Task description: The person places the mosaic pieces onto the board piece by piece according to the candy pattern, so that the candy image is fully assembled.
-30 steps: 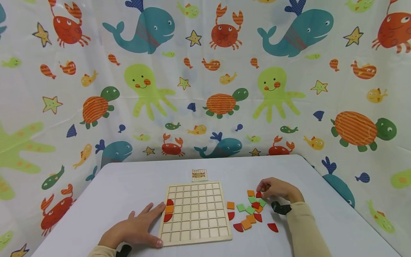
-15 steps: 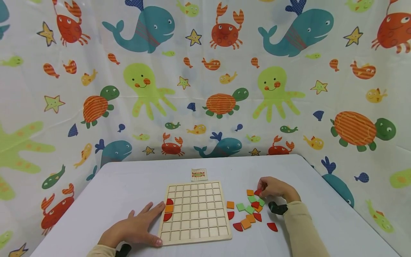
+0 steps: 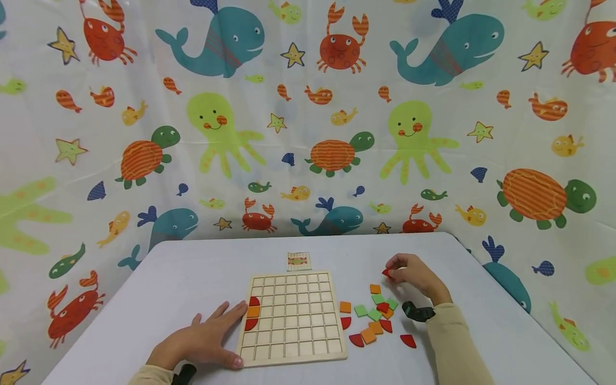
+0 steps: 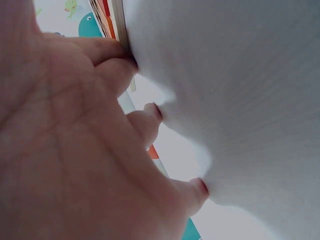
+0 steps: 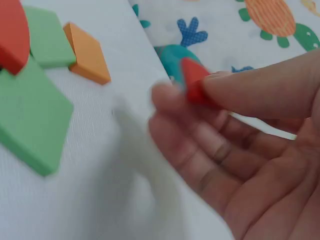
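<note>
A red quarter-circle tile is pinched between the thumb and fingertips of my right hand, above the table to the right of the board. My left hand lies spread at the left edge of the wooden grid board, its thumb at the near corner and fingertips along the side. In the board's left column sit two red quarter-circles with an orange square tile between them. Green square tiles, an orange square and more red pieces lie beside and below my right hand.
A small printed pattern card lies just beyond the board. Loose red, orange and green tiles spread between the board and my right forearm, some overlapping. Behind the white table hangs a curtain printed with sea animals.
My right hand has lifted away from the loose tiles, moving up and farther back with the red quarter-circle tile. My left hand stays at the board's edge.
</note>
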Demonstrator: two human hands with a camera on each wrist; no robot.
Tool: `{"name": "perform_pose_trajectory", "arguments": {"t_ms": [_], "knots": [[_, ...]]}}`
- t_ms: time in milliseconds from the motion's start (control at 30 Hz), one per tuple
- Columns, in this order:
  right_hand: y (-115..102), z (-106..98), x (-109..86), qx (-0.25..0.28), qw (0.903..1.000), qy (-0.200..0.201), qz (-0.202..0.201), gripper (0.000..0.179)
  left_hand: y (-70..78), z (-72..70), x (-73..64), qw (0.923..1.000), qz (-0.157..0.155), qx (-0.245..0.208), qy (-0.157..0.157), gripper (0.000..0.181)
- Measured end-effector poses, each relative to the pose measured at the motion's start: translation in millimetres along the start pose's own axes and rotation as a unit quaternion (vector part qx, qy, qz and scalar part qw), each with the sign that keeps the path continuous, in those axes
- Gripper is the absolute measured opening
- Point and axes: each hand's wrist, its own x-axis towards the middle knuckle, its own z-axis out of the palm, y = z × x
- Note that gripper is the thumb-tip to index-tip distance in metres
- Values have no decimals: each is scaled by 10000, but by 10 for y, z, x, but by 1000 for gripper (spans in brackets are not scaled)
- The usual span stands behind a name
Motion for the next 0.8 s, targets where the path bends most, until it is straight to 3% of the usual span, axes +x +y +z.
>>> {"name": "perform_pose_trajectory", "arguments": {"t_ms": [233, 400, 800], "knots": [[-83, 35, 21, 664, 9953, 574, -418, 24, 22, -17, -3, 9999, 49, 100, 5, 119], [-179, 81, 35, 799, 9894, 993, -699, 25, 38, -30, -1, 10000, 16, 82, 8, 120], [-425, 215, 80, 1000, 9788, 1304, -1220, 21, 30, -16, -16, 10000, -2, 51, -24, 117]]}}
